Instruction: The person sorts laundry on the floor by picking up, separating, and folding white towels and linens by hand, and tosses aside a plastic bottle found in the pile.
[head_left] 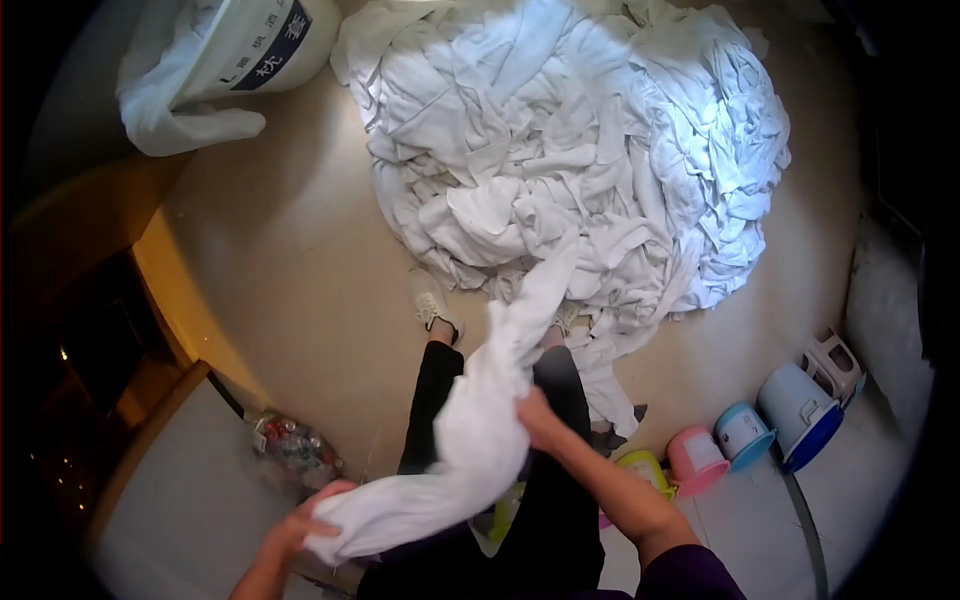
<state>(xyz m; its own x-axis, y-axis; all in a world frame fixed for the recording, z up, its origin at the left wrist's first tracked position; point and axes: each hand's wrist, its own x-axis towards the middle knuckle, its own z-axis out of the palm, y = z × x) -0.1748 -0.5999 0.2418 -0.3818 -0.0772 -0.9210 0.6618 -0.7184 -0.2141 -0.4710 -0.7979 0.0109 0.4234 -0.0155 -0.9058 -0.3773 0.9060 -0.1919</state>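
My left hand (308,520) is low on the left of the head view, forearm angled up from the bottom edge, fingers closed around one end of the white cloth (470,425). My right hand (538,418) reaches in from the lower right, forearm slanting, fingers against the cloth's side; their grip I can't tell. The cloth stretches diagonally over the lap, its far end merging with the linen heap (530,150) on the floor (300,260). It's blurred, and it partly covers a yellow-green item (507,510) I can't identify. Dark vignetting swallows the corners.
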